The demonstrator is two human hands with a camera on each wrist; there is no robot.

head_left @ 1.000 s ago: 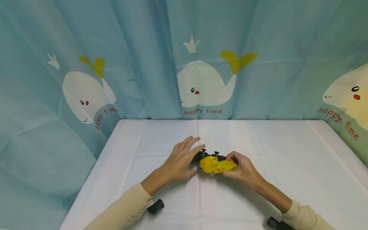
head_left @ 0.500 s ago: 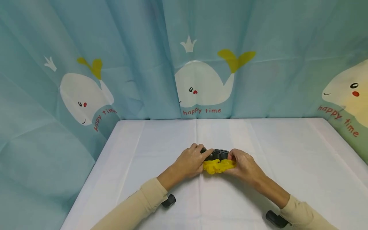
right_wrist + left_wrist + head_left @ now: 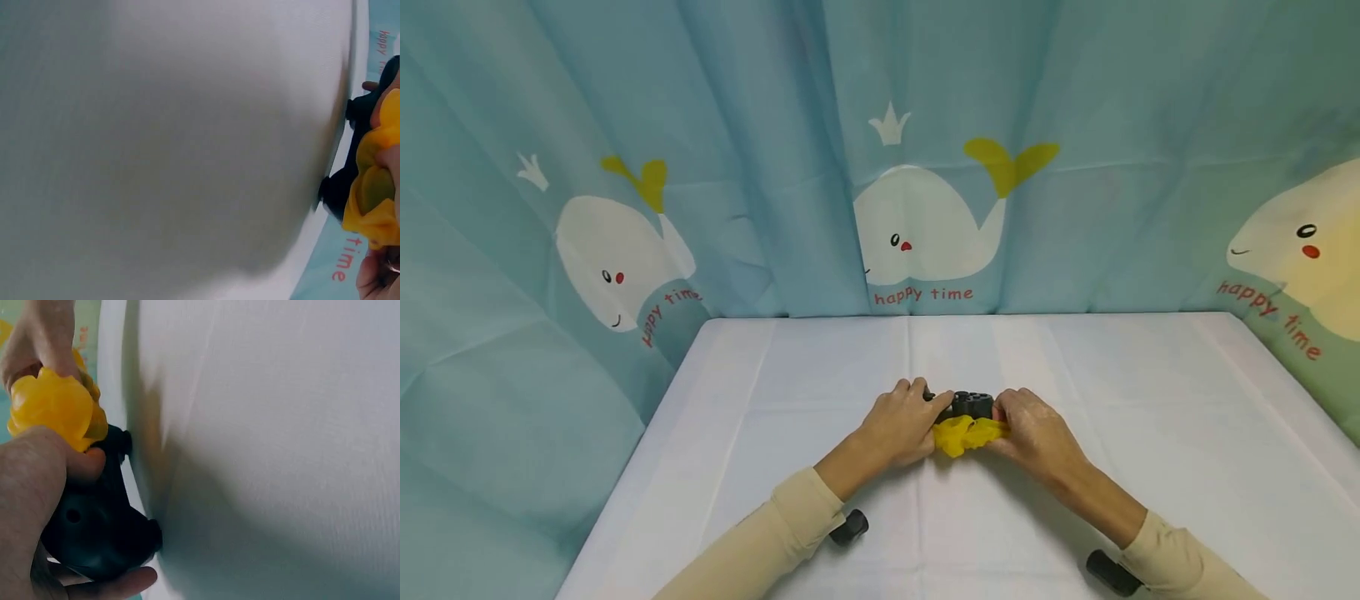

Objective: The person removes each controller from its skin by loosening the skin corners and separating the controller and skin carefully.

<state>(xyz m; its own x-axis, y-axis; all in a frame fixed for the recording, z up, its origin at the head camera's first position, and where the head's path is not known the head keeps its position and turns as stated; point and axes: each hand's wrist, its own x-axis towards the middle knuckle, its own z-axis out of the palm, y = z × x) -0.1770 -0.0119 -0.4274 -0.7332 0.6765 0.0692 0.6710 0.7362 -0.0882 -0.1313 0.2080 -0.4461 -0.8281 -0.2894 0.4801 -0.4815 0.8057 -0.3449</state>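
A black game controller stands on edge on the white table, its sticks against the cloth in the left wrist view. A crumpled yellow rubber cover is bunched along its near side. My left hand grips the controller's left end, thumb pressed on the yellow cover. My right hand pinches the cover at the controller's right end. In the right wrist view the cover lies over the controller.
A teal curtain with whale prints hangs close behind and on both sides of the table. Black wrist-camera mounts sit under my beige sleeves. White cloth stretches to either side of my hands.
My left hand, flat over the controller a second ago, has curled around it. The controller has been tipped up on edge and the yellow cover is bunched tighter against it.
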